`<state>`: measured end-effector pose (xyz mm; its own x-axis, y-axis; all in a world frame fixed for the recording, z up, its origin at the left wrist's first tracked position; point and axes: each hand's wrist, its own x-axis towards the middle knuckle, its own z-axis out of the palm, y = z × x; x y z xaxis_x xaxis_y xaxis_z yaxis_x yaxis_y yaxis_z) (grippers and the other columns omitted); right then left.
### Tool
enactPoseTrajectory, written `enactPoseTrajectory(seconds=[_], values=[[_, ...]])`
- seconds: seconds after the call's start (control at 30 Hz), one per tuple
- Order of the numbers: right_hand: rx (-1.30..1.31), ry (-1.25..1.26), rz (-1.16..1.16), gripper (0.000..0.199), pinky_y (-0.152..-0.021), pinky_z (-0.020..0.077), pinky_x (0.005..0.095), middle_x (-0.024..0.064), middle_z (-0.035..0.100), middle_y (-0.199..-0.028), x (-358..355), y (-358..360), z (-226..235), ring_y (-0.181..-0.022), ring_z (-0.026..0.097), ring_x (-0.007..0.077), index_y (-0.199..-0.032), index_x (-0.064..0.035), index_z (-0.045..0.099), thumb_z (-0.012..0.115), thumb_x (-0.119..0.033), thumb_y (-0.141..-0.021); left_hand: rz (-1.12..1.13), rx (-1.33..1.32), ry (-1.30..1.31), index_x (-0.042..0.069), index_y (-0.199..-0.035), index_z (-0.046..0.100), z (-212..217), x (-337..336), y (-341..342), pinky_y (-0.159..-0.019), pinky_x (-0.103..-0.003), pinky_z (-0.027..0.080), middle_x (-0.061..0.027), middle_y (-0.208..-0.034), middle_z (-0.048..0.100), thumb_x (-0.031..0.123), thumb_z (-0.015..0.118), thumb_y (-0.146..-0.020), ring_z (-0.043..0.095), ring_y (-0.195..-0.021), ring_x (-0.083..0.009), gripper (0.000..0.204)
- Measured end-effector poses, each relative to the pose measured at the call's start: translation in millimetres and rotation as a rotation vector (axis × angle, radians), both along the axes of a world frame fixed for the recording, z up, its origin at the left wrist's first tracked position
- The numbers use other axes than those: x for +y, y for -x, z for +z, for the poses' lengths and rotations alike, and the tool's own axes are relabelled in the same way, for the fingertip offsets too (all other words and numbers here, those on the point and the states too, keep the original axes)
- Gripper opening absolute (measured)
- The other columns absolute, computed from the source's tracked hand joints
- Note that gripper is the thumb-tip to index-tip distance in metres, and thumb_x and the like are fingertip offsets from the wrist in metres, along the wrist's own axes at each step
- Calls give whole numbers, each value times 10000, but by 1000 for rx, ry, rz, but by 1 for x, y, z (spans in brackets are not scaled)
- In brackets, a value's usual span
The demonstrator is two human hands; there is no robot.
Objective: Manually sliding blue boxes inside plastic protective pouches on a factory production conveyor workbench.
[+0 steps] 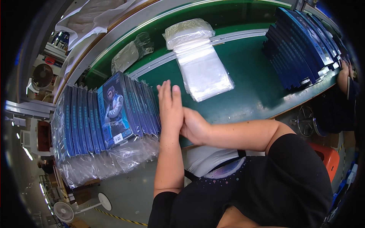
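My left hand (170, 108) is stretched flat, fingers straight and together, at the right end of a row of thin blue boxes (118, 110) in clear plastic bags. The boxes stand on edge side by side, and one in the middle shows its printed front with a figure in white. Pressed against the inner side of my left hand and wrist is my right hand (195, 125); its fingers are hidden behind the left. Beyond my hands, a pile of clear flat plastic bags (205, 72) lies on the green table (243, 95).
More blue boxes (291, 53) stand in a leaning stack at the right. Past them another person's hand (344, 74) touches the table's end. A bundle of clear plastic (127, 55) lies along the back ledge. A white fan (64, 211) stands at the lower left, an orange stool (325, 157) at the right.
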<state>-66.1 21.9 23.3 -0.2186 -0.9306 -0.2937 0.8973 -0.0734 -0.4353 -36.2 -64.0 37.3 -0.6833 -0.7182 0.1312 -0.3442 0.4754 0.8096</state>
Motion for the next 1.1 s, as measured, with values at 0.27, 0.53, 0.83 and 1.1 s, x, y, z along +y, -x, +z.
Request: enactPoseTrajectory(seconds=[0.27, 0.53, 0.83, 1.1], values=[[88, -57, 215, 641, -1087, 331, 421, 286, 383, -1407, 41, -7, 7, -1309, 404, 355, -1406, 89, 284, 309, -421, -1019, 39, -259, 297, -135, -1382, 322, -35, -11, -6, -1174, -430, 116, -284, -1502, 232, 414, 333, -1006, 165, -1427, -386, 665], [203, -325, 147, 662, -1010, 415, 401, 218, 523, -1223, 72, 17, 45, -1143, 516, 268, -1284, 100, 434, 477, -479, -965, -16, -313, 413, -159, -1387, 271, -31, -8, -21, -1170, -444, 123, -319, -1502, 182, 372, 354, -1006, 145, -1422, -418, 659], [460, -29, 194, 486, -920, 502, 382, 255, 608, -1167, 120, 91, 82, -1057, 623, 291, -1228, 109, 518, 421, -310, -1002, -62, -363, 438, -143, -1400, 261, -27, -13, -42, -1169, -433, 138, -296, -1511, 185, 334, 387, -1005, 157, -1426, -398, 632], [1868, -158, -466, 507, -793, 554, 337, 227, 654, -1059, 196, 172, 178, -908, 677, 293, -1176, 85, 574, 473, -354, -944, -35, -265, 479, -85, -1362, 392, -28, -8, -25, -1159, -446, 167, -247, -1477, 314, 272, 459, -987, 221, -1417, -367, 523]])
